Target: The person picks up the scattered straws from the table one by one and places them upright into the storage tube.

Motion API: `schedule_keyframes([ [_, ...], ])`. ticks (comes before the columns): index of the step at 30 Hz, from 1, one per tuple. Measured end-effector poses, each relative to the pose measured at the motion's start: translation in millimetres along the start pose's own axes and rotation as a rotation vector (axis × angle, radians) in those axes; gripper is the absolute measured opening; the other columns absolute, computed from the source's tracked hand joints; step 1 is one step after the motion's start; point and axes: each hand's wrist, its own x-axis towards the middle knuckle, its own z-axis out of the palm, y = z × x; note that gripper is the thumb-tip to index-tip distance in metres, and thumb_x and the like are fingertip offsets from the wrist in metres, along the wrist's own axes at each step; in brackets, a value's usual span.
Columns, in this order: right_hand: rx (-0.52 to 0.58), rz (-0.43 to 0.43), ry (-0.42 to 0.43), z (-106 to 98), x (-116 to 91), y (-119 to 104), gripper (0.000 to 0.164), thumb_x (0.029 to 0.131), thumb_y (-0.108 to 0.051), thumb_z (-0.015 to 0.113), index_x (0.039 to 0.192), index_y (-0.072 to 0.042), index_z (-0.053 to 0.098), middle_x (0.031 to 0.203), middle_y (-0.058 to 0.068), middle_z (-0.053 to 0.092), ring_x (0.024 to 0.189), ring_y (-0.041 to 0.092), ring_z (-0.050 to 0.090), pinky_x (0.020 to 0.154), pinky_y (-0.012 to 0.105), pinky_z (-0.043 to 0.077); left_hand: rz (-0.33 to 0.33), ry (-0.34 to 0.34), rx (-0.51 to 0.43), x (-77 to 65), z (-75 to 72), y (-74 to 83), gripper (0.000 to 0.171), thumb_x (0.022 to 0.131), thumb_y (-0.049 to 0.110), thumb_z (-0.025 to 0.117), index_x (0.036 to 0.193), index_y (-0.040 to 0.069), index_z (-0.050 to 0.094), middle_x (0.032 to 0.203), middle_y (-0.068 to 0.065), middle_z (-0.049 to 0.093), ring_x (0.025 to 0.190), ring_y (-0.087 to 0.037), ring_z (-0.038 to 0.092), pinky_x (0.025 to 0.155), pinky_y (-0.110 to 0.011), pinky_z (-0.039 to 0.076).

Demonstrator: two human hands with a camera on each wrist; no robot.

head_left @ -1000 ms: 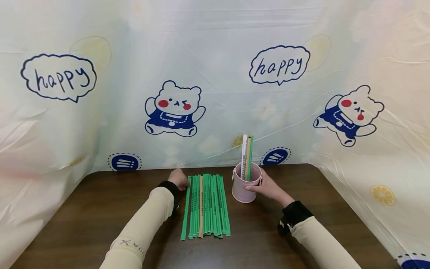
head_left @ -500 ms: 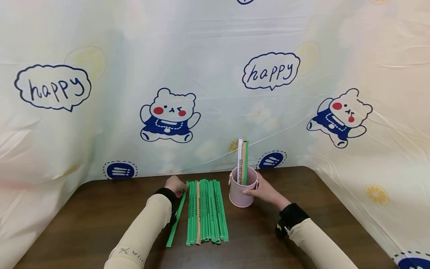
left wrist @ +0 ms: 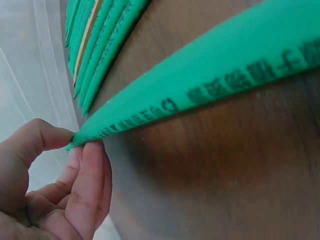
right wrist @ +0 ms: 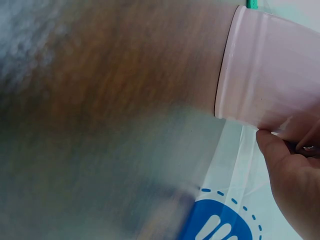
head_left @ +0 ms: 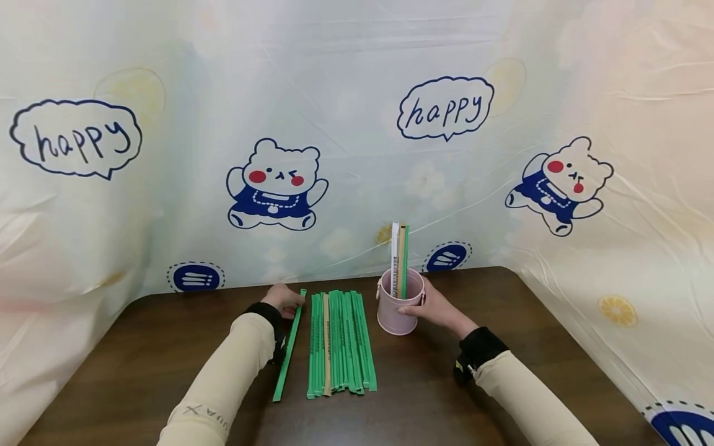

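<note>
My left hand (head_left: 281, 299) pinches the far end of a green-wrapped straw (head_left: 289, 356) between thumb and fingers; dark printing runs along the wrapper (left wrist: 210, 95) in the left wrist view. The straw slants towards the front of the table, apart from a close row of green-wrapped straws (head_left: 348, 347) with one brown-wrapped straw (head_left: 326, 347) among them. To the right, my right hand (head_left: 440, 306) grips the side of a small pink bucket (head_left: 397, 322), thumb across its front. A white (head_left: 394, 248), a brown (head_left: 401, 248) and a green straw (head_left: 406, 254) stand upright in it.
The brown wooden table (head_left: 446, 402) ends at the back against a pale curtain (head_left: 357, 173) printed with bears and "happy" bubbles. The bucket's metal handle fitting (right wrist: 309, 148) shows by the right thumb. Some table lies between the row and the bucket.
My left hand has drawn one green-wrapped straw leftward, away from the row, and now pinches its far end. My right hand keeps its hold on the bucket. The head view has shifted slightly.
</note>
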Motion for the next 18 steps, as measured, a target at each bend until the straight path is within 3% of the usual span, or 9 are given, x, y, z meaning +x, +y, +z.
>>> schedule_keyframes([
  [5, 0.004, -0.025, -0.013, -0.5, 1.8, 2.0, 0.091, 0.089, -0.015, 0.08, 0.16, -0.008, 0.023, 0.154, 0.023, 0.044, 0.138, 0.04, 0.047, 0.116, 0.059, 0.042, 0.044, -0.05, -0.021, 4.6, -7.4, 4.2, 0.031, 0.097, 0.007, 0.058, 0.118, -0.015, 0.056, 0.106, -0.024, 0.063, 0.095, -0.033, 0.068, 0.081, -0.039, 0.064],
  [8, 0.004, -0.011, -0.011, 0.2, 1.2, 2.7, 0.092, 0.089, -0.017, 0.08, 0.16, -0.008, 0.022, 0.155, 0.022, 0.043, 0.139, 0.04, 0.047, 0.117, 0.059, 0.043, 0.096, -0.117, -0.076, 5.0, -10.0, 12.1, 0.013, 0.098, 0.006, 0.055, 0.092, -0.005, 0.055, 0.101, -0.015, 0.057, 0.089, -0.024, 0.062, 0.081, -0.037, 0.061],
  [12, 0.009, 0.001, -0.001, 0.4, 2.1, 1.5, 0.093, 0.088, -0.019, 0.082, 0.16, -0.01, 0.023, 0.155, 0.021, 0.042, 0.14, 0.039, 0.047, 0.117, 0.06, 0.042, 0.186, -0.185, -0.087, 1.6, -14.4, 29.8, 0.021, 0.1, 0.007, 0.052, 0.079, 0.004, 0.053, 0.094, -0.007, 0.056, 0.081, -0.016, 0.057, 0.081, -0.035, 0.059],
  [15, 0.01, -0.008, -0.001, -0.6, 2.2, 0.7, 0.094, 0.087, -0.018, 0.082, 0.16, -0.009, 0.022, 0.155, 0.022, 0.042, 0.14, 0.04, 0.046, 0.118, 0.06, 0.041, 0.24, -0.202, -0.073, -2.7, -18.9, 43.6, 0.02, 0.103, 0.008, 0.05, 0.102, -0.006, 0.063, 0.096, -0.007, 0.06, 0.084, -0.014, 0.059, 0.087, -0.037, 0.061],
  [18, 0.006, 0.006, 0.007, -2.0, 0.8, -0.6, 0.095, 0.087, -0.018, 0.082, 0.16, -0.009, 0.021, 0.156, 0.022, 0.041, 0.14, 0.04, 0.046, 0.117, 0.061, 0.041, 0.255, -0.197, -0.081, -5.2, -23.0, 55.9, 0.033, 0.105, 0.01, 0.049, 0.129, -0.013, 0.057, 0.108, -0.011, 0.065, 0.09, -0.013, 0.063, 0.094, -0.039, 0.061],
])
